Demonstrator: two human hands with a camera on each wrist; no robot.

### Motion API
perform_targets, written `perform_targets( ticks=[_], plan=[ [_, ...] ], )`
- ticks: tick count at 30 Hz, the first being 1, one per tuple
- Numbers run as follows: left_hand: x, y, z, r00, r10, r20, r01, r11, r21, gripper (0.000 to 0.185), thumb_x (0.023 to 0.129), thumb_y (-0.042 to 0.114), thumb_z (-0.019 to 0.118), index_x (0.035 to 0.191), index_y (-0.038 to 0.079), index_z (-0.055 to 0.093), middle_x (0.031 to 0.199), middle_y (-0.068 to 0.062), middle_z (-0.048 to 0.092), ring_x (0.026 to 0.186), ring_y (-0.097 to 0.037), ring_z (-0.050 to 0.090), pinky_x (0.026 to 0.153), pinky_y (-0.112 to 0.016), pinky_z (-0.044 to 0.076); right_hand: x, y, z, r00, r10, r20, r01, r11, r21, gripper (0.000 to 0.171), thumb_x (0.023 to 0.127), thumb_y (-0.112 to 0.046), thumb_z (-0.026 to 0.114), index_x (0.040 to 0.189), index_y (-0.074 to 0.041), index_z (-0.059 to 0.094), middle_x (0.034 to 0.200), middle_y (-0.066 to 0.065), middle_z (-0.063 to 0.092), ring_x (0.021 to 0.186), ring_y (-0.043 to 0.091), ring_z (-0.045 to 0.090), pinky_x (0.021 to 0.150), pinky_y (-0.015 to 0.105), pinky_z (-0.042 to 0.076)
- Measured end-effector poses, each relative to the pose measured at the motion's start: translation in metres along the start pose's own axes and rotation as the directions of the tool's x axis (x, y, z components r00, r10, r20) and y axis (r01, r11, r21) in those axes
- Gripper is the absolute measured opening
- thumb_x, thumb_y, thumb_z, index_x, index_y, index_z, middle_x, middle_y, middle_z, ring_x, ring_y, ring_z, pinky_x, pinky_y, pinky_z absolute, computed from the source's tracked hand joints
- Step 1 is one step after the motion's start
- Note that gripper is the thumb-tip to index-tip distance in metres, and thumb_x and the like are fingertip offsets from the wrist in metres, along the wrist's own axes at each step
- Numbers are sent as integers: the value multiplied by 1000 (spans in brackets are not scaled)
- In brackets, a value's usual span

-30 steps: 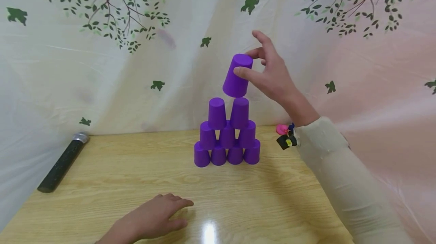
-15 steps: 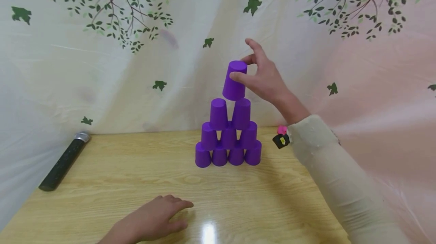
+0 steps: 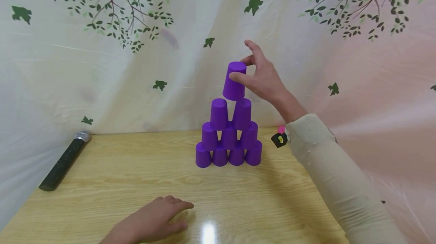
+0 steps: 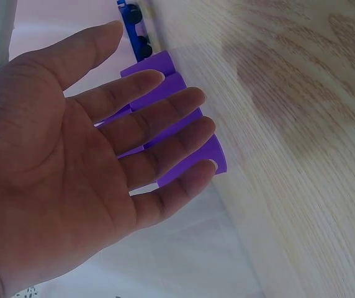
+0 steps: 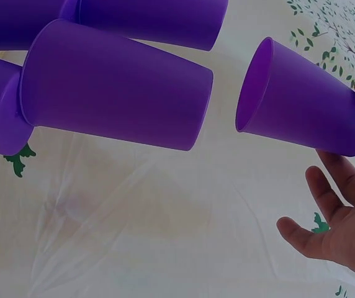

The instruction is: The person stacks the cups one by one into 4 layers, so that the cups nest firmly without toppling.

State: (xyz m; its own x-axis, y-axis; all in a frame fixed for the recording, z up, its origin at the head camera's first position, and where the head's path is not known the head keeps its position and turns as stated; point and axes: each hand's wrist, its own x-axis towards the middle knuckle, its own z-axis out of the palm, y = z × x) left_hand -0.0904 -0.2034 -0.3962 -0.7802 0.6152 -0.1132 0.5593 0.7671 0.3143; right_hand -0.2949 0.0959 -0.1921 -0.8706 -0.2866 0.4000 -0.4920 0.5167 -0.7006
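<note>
Upside-down purple cups stand in a pyramid [image 3: 228, 138] on the wooden table, with two cups in its uppermost row. My right hand [image 3: 267, 77] pinches one more purple cup [image 3: 234, 85] between thumb and fingers, mouth down and slightly tilted, over that pair. In the right wrist view, a gap separates the held cup [image 5: 308, 102] from the stacked cup [image 5: 118, 87]. My left hand [image 3: 153, 217] hovers low over the table's front, fingers extended, holding nothing. Its palm [image 4: 59, 161] fills much of the left wrist view, partly hiding the lower purple cups [image 4: 193, 158].
A black cylinder with a silver end [image 3: 64, 162] lies at the table's left. Behind the table [image 3: 136, 168] hangs a pale curtain [image 3: 129, 92] printed with leaves. By the right cuff are a black piece with a yellow mark [image 3: 279, 140] and something pink [image 3: 281, 129], partly hidden.
My right hand has lowered the held cup and shifted it slightly left toward the two uppermost cups; over the last half second it has barely moved. The left hand has stayed in place.
</note>
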Motion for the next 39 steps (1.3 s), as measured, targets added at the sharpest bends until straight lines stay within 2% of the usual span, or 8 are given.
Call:
perform_targets(
  ticks=[9, 23, 39],
  plan=[
    [-1, -1, 1, 1000, 14, -1, -14, 1000, -2, 44, 96, 44, 62, 133, 19, 63, 122, 1, 70, 112, -21, 64, 93, -42, 53, 3, 2, 1, 1000, 14, 7, -14, 1000, -12, 92, 90, -38, 71, 161, -29, 14, 133, 9, 60, 114, 25, 62, 108, 50, 44],
    [1, 1, 0, 995, -55, 78, 61, 994, -86, 44, 97, 45, 60, 134, 21, 62, 125, 3, 69, 115, -19, 63, 95, -44, 52, 2, 3, 7, 999, 30, 22, -29, 999, -19, 91, 91, -36, 71, 161, -30, 13, 135, 10, 58, 117, 26, 60, 104, 51, 48],
    [-1, 0, 1, 995, -58, 80, 64, 995, -74, 46, 96, 46, 62, 135, 21, 62, 124, 3, 69, 113, -19, 63, 93, -44, 53, 2, 8, 11, 998, 46, 38, -45, 998, -38, 91, 91, -37, 70, 161, -30, 13, 136, 10, 57, 116, 26, 58, 102, 51, 48]
  ],
)
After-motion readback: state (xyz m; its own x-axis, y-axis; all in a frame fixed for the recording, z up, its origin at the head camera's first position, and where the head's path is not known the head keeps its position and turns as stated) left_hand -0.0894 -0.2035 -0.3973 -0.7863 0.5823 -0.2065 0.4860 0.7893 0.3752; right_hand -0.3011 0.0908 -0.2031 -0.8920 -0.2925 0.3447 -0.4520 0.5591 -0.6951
